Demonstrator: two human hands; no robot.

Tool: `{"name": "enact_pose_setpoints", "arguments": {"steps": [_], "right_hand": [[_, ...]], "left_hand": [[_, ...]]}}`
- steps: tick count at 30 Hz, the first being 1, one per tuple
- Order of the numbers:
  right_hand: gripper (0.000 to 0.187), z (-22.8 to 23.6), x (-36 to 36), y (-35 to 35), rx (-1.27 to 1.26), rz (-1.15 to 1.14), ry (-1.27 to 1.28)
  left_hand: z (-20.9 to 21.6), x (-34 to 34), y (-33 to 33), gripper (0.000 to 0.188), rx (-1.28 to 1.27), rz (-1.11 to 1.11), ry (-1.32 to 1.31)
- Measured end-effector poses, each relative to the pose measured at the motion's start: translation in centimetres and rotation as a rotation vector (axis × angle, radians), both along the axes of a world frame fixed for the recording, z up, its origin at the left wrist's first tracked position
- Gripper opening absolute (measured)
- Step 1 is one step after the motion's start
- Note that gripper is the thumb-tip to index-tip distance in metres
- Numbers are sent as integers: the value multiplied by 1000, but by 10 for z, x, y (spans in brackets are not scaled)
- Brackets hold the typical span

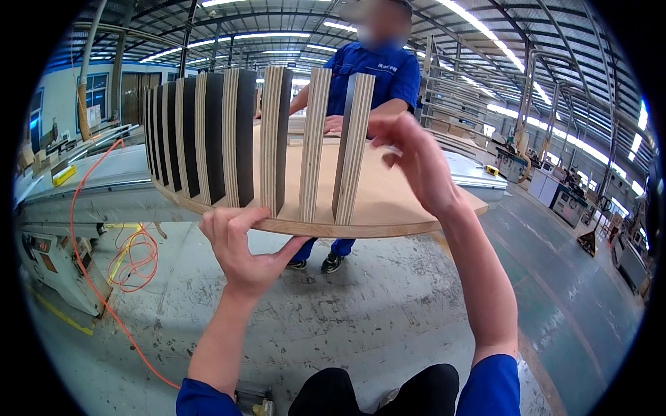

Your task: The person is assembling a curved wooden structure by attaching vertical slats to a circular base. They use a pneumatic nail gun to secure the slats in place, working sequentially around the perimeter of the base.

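Note:
A wide, round-edged wooden board (pixel 409 197) lies at waist height before me, carrying a curved row of upright plywood slats (pixel 275 139) with dark faces and pale layered edges. My left hand (pixel 244 251) grips the board's near rim, fingers on top at the foot of a slat and thumb against the underside. Raised above the board's right side, my right hand (pixel 421 166) has loosely bent fingers and nothing visible in them. It is beside the rightmost slat (pixel 354 149), apart from the rim. Whether its fingertips touch anything is unclear.
A person in blue workwear (pixel 378 80) stands across the board, hands resting behind the slats near some pale wooden pieces (pixel 295 126). An orange hose (pixel 87 267) runs down at left beside a machine cabinet (pixel 59 267). A pallet truck (pixel 590 236) stands far right.

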State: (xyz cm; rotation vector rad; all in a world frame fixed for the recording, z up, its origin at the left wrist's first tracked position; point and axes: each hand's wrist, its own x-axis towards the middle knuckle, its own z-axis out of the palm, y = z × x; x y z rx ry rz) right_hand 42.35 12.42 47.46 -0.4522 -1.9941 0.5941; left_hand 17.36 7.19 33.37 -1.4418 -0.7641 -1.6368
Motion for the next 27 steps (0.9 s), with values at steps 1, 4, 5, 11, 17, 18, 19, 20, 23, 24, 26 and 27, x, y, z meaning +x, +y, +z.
{"name": "enact_pose_setpoints", "arguments": {"steps": [1,4,5,11,17,18,19,20,23,24,26,27], "right_hand": [[49,8,-2,4,117,-24,107],[45,27,-23,0,408,-90,357],[45,34,-32,-3,484,-85,422],[45,50,-56,1,813,-132,353],[39,58,-68,-7,949,-253,252],[37,55,-68,-14,836,-289,193],[36,53,-69,-15,831,-290,205],[35,51,-71,-14,827,-291,216],[32,51,-71,-16,861,-309,222],[31,50,-71,-15,867,-314,214],[30,46,-73,-15,823,-314,198],[30,44,-73,-19,774,-310,191]], "left_hand": [[1,1,-1,69,-5,-2,3],[2,2,-2,68,5,5,4],[2,3,-2,68,6,9,2],[1,7,-5,68,-18,-8,-16],[-1,1,0,70,7,16,6],[-1,1,0,70,5,17,5],[-1,2,-1,69,4,16,0],[-1,3,-1,69,3,13,-4],[0,5,-1,69,7,8,-11],[-1,4,-1,69,3,10,-13],[-1,3,-1,69,1,18,-10],[-1,3,-1,69,2,19,-8]]}}
